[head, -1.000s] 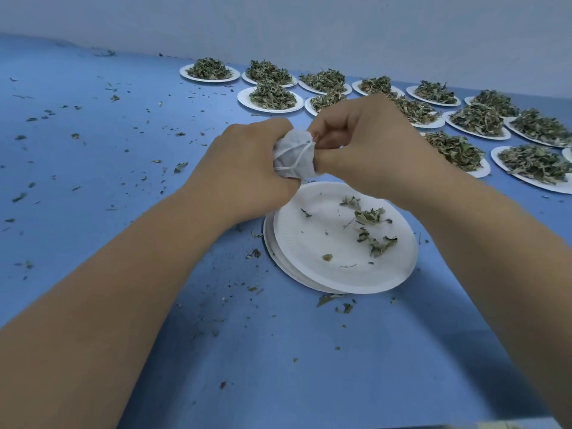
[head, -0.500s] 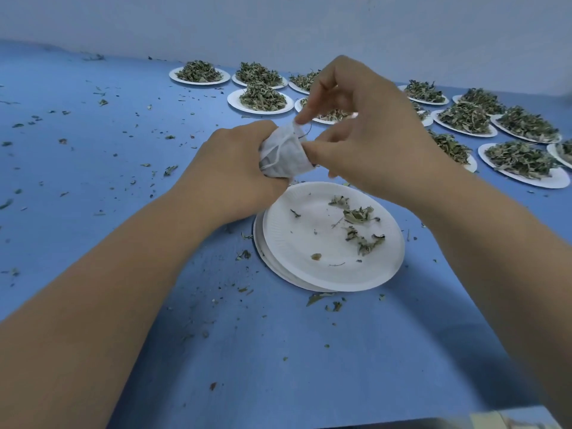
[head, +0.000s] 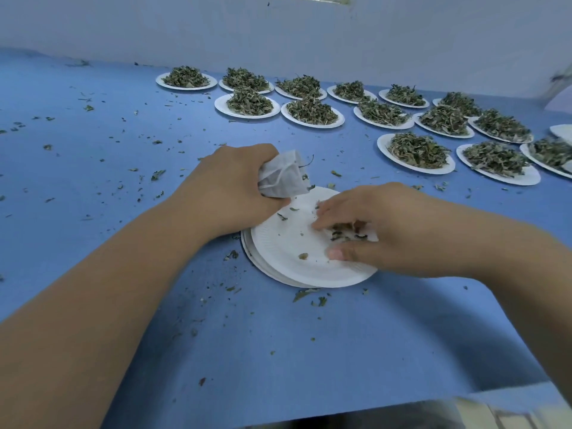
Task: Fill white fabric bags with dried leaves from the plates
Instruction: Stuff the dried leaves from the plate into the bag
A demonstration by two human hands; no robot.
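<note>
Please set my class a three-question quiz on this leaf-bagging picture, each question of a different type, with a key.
1. Fill the gap: the heaped plates stand on the table's ___ side (near or far).
2. True or false: the left hand grips the bag.
3. Choose one: the right hand gathers leaves from A) a heaped plate, B) the near plate, C) the bag.

Key: 1 far; 2 true; 3 B.
</note>
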